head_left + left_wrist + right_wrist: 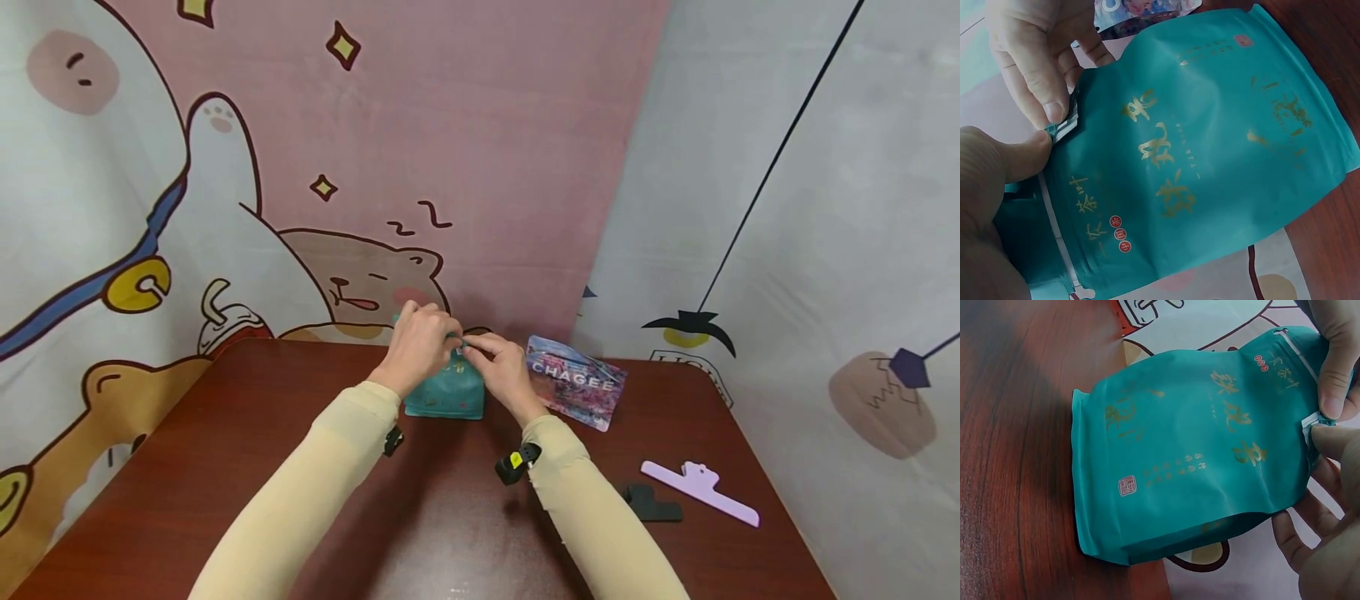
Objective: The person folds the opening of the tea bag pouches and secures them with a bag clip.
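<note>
A teal tea bag (444, 392) with gold Chinese characters stands near the back of the table. My left hand (422, 343) pinches its top edge between thumb and fingers. Close beside it, my right hand (504, 371) pinches the same edge from the right. In the left wrist view, the two thumbs meet at a small bent piece of the edge (1067, 125) that shows silver. A pale line (1057, 228) runs across the bag just below the top. Seen from the right wrist, other fingers of the right hand (1325, 531) rest along the bag's side.
Right of the bag lies a colourful pouch marked CHAGEE (576, 382). Nearer, on the right side of the brown table (247, 467), are a purple bag clip (701, 490) and a black clip (654, 505). A printed cloth (517, 167) hangs behind the table.
</note>
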`<state>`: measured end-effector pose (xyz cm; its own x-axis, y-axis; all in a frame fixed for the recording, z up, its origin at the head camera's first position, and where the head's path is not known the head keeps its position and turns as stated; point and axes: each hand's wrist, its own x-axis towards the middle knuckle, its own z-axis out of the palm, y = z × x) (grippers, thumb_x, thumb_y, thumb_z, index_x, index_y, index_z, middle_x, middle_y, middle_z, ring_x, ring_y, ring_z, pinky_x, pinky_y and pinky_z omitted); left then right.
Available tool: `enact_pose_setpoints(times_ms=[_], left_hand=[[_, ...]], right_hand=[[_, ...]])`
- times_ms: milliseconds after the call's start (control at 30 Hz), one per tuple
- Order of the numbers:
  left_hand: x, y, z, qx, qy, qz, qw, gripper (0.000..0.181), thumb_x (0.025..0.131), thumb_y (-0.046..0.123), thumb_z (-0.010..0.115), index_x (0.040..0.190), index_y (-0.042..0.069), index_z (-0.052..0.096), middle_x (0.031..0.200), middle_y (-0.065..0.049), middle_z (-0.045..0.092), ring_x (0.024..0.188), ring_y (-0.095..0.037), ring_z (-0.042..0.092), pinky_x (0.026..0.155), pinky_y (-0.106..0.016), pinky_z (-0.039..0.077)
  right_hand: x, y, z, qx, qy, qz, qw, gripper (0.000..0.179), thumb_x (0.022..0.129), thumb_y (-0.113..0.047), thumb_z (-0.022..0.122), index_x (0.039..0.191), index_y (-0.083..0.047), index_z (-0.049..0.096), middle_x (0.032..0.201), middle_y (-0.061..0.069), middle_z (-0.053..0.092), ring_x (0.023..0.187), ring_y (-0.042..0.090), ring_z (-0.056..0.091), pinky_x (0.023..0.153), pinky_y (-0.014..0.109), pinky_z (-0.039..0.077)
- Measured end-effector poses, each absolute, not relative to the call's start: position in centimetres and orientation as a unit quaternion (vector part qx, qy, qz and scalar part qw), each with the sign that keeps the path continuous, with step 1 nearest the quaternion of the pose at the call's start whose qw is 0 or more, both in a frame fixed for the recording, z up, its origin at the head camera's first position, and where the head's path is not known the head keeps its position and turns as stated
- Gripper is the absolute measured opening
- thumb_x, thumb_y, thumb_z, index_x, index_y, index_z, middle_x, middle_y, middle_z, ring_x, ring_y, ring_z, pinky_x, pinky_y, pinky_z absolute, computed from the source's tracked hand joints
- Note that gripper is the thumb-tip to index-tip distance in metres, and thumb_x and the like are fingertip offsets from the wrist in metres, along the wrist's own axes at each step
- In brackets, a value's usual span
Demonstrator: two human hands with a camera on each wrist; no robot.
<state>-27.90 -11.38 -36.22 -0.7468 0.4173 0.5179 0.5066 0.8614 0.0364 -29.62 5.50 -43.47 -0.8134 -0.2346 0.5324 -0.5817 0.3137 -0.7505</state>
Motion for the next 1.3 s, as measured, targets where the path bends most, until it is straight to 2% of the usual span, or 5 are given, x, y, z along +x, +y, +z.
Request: enact_pose_setpoints(times_ms=[467,633,767,1000,1300], left_hand=[[-27.9,-11.0,-36.2,-0.255,-0.928,-0.074,0.262,0.004,0.087,0.017,0.083,0.084,0.017,0.082,0.083,0.003,0.077,0.073,-0.019,0.059,0.075,-0.039,0.038],[-27.9,-11.0,-36.3,-0.256,-0.927,-0.077,0.263,0.004,0.087,0.019,0.084,0.084,0.016,0.082,0.082,0.003,0.077,0.072,-0.018,0.059,0.075,-0.039,0.039],[-27.8,-10.9,-36.3,-0.255,-0.927,-0.085,0.262,0.004,0.087,0.018,0.084,0.084,0.016,0.082,0.081,0.002,0.075,0.072,-0.019,0.059,0.074,-0.039,0.039],[-27.6,-11.3,-36.1,-0.253,-0.93,-0.103,0.247,0.004,0.088,0.018,0.084,0.089,0.015,0.082,0.083,0.0,0.074,0.075,-0.021,0.059,0.075,-0.039,0.042],[-27.2,-12.0,-35.7,-0.239,-0.934,-0.114,0.238,0.005,0.09,0.017,0.081,0.093,0.013,0.082,0.087,-0.001,0.074,0.077,-0.022,0.06,0.077,-0.041,0.042]], right_hand=[[-29.3,5.1,-42.9,0.222,-0.767,0.584,0.149,0.035,0.095,-0.002,0.072,0.13,-0.004,0.065,0.103,0.013,0.077,0.095,0.031,0.07,0.084,0.045,0.056],[-29.2,5.0,-42.8,0.22,-0.76,0.592,0.151,0.037,0.093,0.002,0.072,0.128,-0.006,0.065,0.099,0.012,0.077,0.095,0.03,0.07,0.083,0.036,0.054],[-29.2,4.9,-42.7,0.221,-0.756,0.597,0.156,0.034,0.093,0.004,0.072,0.125,-0.004,0.066,0.097,0.014,0.076,0.09,0.032,0.07,0.078,0.032,0.052],[-29.3,5.1,-43.0,0.225,-0.757,0.596,0.147,0.026,0.095,0.002,0.07,0.121,-0.001,0.067,0.098,0.015,0.075,0.088,0.033,0.07,0.077,0.041,0.053],[-29.2,5.2,-42.9,0.227,-0.778,0.565,0.158,0.02,0.095,-0.002,0.072,0.114,-0.006,0.075,0.099,0.012,0.075,0.092,0.028,0.069,0.076,0.033,0.053]])
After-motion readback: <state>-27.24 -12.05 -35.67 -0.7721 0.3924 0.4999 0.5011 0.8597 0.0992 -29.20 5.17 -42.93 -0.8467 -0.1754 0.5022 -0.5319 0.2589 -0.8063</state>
